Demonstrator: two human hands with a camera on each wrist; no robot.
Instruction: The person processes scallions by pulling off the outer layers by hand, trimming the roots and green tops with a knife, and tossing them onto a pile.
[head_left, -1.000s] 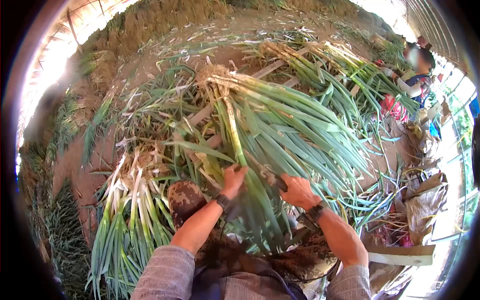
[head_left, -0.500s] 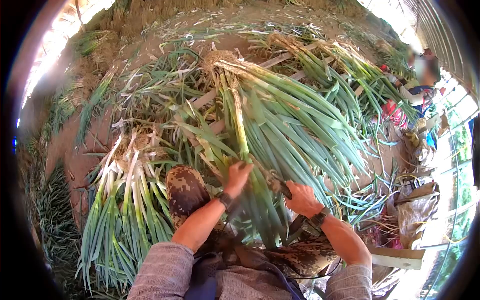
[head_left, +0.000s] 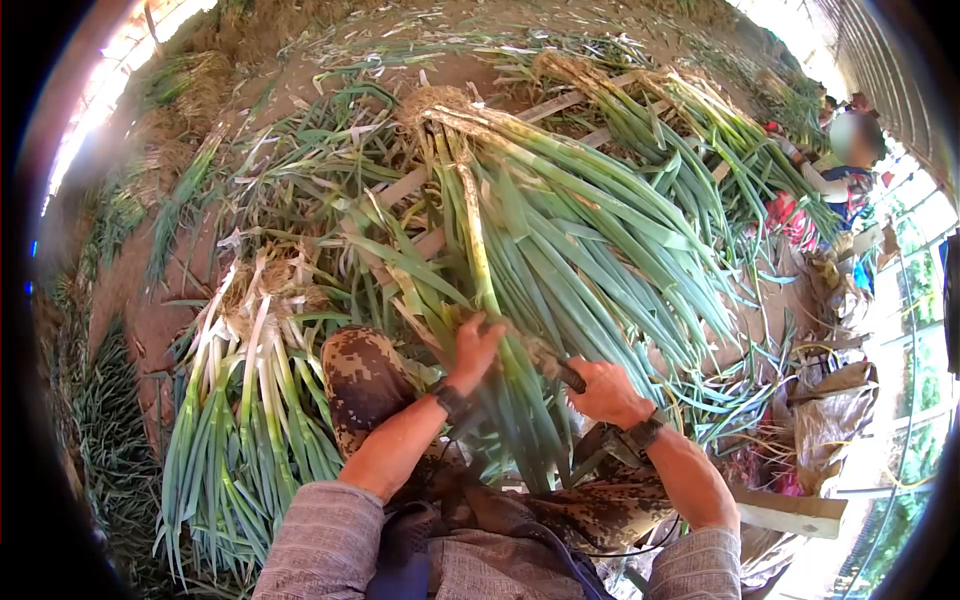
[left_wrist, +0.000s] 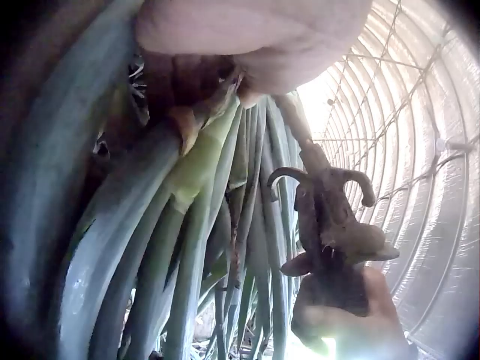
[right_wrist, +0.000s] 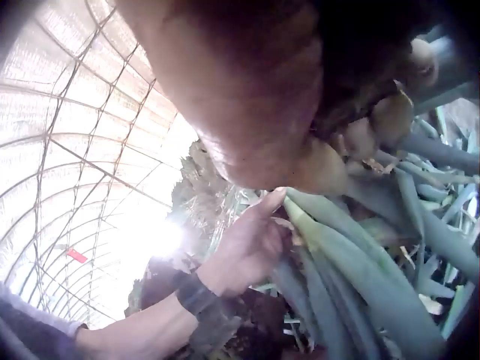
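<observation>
My left hand [head_left: 477,350] grips a long green onion [head_left: 474,225] where its pale stalk turns to leaves. The roots point away from me, and its leaves [head_left: 532,425] hang down over my lap. Just to the right, my right hand [head_left: 605,392] holds the dark handle [head_left: 571,377] of a tool. In the left wrist view this tool [left_wrist: 330,202] has a grimy head with two curved hooks, close beside the leaves. The right wrist view shows the left hand [right_wrist: 251,247] with its thumb along the onion.
A big bundle of green onions [head_left: 600,225] lies right ahead, roots [head_left: 432,100] away from me. Another bunch [head_left: 250,400], with whiter stalks, lies at my left knee [head_left: 368,375]. Loose leaves litter the ground. Another person [head_left: 850,160] works at the far right, near a plank [head_left: 790,512].
The head view has shifted a little. My left hand still grips the onion and my right hand still holds the tool, both nearly in the same place.
</observation>
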